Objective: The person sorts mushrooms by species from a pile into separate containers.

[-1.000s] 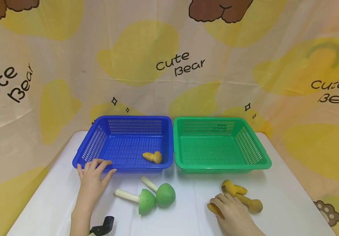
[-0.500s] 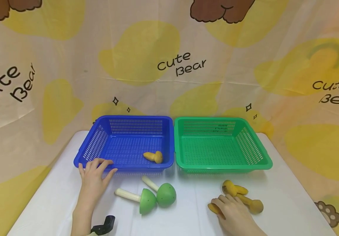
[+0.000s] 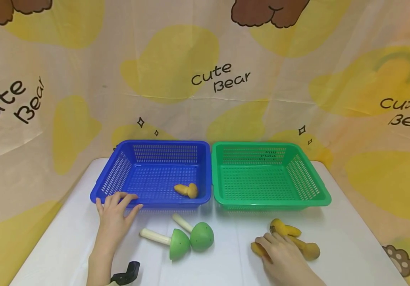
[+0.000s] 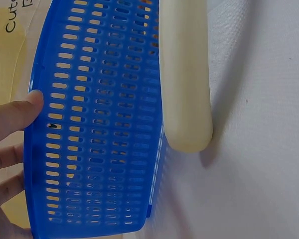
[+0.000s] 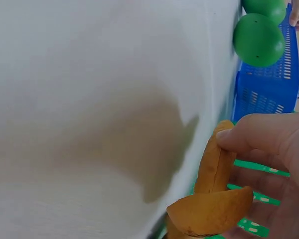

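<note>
My left hand [image 3: 113, 220] holds the front rim of the blue basket [image 3: 176, 205], thumb outside and fingers over the edge. A yellow-brown toy mushroom [image 3: 187, 190] lies in that basket. Between thumb and fingers, my right hand [image 3: 283, 254] pinches another yellow-brown toy mushroom [image 5: 217, 172] by its stem; in the head view the hand covers much of it. Two more, a toy mushroom [image 3: 279, 227] and a longer-stemmed toy mushroom [image 3: 311, 251], lie just beyond that hand. Two green-capped toy mushrooms [image 3: 179, 243] with pale stems rest before the blue basket.
To the right of the blue basket stands a green basket [image 3: 251, 182], their rims side by side. Both are on a white-covered table [image 3: 222, 266]. A patterned cloth [image 3: 169, 67] hangs behind. A black bracket [image 3: 128, 274] sits by my left wrist.
The whole head view shifts slightly to the right. My right hand settles a little on the mushroom, of which less shows now. My left hand stays on the blue rim.
</note>
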`<move>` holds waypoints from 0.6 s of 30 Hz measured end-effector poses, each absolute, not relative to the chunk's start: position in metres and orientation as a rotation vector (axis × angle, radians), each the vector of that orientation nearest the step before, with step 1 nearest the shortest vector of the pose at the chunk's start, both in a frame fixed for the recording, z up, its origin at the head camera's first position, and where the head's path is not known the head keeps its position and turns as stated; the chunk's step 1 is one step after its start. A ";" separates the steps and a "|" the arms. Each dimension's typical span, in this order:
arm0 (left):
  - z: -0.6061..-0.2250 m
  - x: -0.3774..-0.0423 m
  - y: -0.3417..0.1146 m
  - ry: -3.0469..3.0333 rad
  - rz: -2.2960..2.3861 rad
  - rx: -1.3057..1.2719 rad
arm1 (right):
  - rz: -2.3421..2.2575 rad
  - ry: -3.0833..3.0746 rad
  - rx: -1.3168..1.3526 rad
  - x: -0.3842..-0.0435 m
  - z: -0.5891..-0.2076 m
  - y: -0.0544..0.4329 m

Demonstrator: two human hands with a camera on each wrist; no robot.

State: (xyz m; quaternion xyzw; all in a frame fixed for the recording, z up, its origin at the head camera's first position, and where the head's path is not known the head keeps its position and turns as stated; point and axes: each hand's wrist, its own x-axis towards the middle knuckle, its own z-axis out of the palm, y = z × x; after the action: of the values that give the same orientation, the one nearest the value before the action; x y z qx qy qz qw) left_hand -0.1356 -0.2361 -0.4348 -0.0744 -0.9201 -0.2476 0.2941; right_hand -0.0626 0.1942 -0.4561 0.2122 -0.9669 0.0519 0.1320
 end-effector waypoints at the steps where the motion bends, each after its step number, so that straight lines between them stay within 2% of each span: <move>1: -0.435 -0.136 -0.236 -2.449 -0.660 -0.198 | 0.148 -2.812 0.614 -0.064 -0.454 0.193; 18: -0.435 -0.137 -0.236 -2.441 -0.660 -0.202 | 0.088 -2.584 0.827 -0.088 -0.423 0.180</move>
State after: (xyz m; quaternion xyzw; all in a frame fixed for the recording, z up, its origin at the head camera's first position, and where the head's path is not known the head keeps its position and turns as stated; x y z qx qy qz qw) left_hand -0.1367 -0.2356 -0.4347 -0.0762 -0.9186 -0.2484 0.2977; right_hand -0.0878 0.1802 -0.4230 0.2978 -0.9303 0.0318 0.2117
